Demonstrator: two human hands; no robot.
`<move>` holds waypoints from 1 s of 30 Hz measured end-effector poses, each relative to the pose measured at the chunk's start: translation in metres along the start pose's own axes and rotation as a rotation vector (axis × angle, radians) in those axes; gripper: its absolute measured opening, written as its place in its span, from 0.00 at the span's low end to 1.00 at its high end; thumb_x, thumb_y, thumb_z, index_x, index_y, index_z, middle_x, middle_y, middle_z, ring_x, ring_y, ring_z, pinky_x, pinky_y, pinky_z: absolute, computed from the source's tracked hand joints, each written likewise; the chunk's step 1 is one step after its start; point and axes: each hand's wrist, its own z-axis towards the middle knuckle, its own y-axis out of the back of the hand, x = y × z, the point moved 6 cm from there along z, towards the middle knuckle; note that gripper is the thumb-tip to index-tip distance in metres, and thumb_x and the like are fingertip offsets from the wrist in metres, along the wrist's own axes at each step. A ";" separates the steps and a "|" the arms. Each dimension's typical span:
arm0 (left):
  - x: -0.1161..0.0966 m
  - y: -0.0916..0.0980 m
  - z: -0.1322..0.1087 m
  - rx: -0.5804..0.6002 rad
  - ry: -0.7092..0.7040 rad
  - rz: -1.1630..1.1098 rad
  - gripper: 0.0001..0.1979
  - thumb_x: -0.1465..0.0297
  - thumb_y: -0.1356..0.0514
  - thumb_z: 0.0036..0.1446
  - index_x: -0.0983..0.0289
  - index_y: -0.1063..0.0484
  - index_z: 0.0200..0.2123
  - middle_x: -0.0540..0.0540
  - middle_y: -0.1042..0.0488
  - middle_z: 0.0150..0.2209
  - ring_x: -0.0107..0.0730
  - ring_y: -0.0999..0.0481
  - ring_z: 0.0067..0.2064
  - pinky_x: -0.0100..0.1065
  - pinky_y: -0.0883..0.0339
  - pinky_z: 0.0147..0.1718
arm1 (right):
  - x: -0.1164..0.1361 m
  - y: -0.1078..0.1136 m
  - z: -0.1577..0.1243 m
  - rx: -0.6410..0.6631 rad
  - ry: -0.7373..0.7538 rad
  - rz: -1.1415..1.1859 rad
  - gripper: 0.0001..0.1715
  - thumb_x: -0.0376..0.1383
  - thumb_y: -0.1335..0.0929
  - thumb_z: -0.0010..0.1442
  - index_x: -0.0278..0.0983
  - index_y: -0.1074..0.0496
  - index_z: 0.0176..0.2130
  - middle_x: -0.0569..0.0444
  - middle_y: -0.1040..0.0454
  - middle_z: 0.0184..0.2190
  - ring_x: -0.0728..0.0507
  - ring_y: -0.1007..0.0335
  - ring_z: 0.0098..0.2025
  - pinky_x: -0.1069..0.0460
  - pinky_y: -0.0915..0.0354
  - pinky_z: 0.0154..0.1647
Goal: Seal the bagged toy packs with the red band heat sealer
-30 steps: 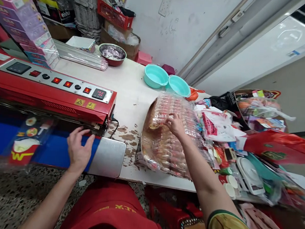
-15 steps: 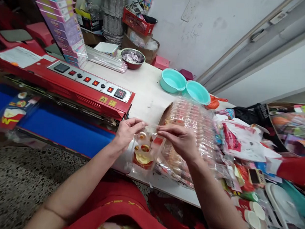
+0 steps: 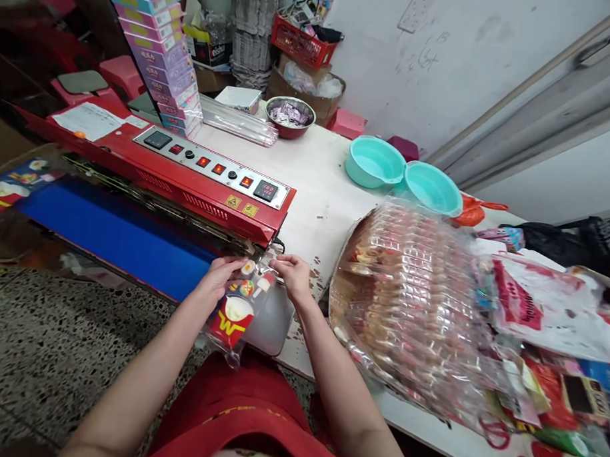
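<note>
A clear plastic bag [image 3: 240,303] with a red french-fry box and small food-shaped pieces in it hangs between my two hands. My left hand [image 3: 222,279] pinches its upper left edge, over the near end of the blue conveyor belt [image 3: 135,232]. My right hand [image 3: 291,275] is closed on the bag's upper right corner. The bag's top edge is at the feed end of the red band sealer [image 3: 206,185]. Another filled bag [image 3: 9,188] lies at the belt's far left end.
A carton [image 3: 335,289] packed with rows of filled bags stands to the right. Two turquoise basins [image 3: 374,163], a metal bowl of small packets [image 3: 290,115] and stacked boxes [image 3: 163,63] stand farther back. Red scissors [image 3: 494,434] lie near the right front edge.
Both hands have carried the bag left, from beside the carton to the sealer's feed end. The bag on the belt has travelled farther left. My view has turned slightly.
</note>
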 end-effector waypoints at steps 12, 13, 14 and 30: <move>-0.082 0.094 -0.010 -0.793 -0.767 0.480 0.25 0.70 0.30 0.38 0.63 0.33 0.42 0.55 0.27 0.43 0.46 0.30 0.49 0.50 0.44 0.56 | 0.132 0.185 -0.026 -0.342 0.614 -1.272 0.28 0.46 0.22 0.43 0.39 0.27 0.42 0.44 0.32 0.46 0.32 0.38 0.50 0.39 0.37 0.49; -0.085 0.088 -0.020 -0.834 -0.912 0.581 0.26 0.67 0.30 0.40 0.63 0.33 0.44 0.57 0.29 0.47 0.48 0.33 0.53 0.51 0.48 0.58 | 0.136 0.213 -0.023 -0.359 0.580 -1.407 0.23 0.44 0.22 0.44 0.39 0.25 0.39 0.43 0.32 0.47 0.32 0.39 0.51 0.38 0.38 0.50; -0.085 0.078 -0.029 -0.822 -1.032 0.655 0.27 0.64 0.31 0.42 0.63 0.33 0.46 0.59 0.30 0.50 0.49 0.34 0.55 0.51 0.49 0.59 | 0.137 0.236 -0.019 -0.365 0.541 -1.502 0.17 0.41 0.22 0.45 0.39 0.24 0.35 0.43 0.32 0.47 0.31 0.39 0.51 0.37 0.39 0.50; -0.052 -0.139 -0.109 0.466 -0.551 0.074 0.29 0.65 0.29 0.42 0.61 0.28 0.50 0.59 0.25 0.48 0.42 0.26 0.48 0.35 0.32 0.46 | 0.229 0.134 -0.100 0.095 0.680 -0.555 0.07 0.42 0.25 0.51 0.42 0.20 0.30 0.51 0.19 0.34 0.39 0.22 0.38 0.44 0.27 0.42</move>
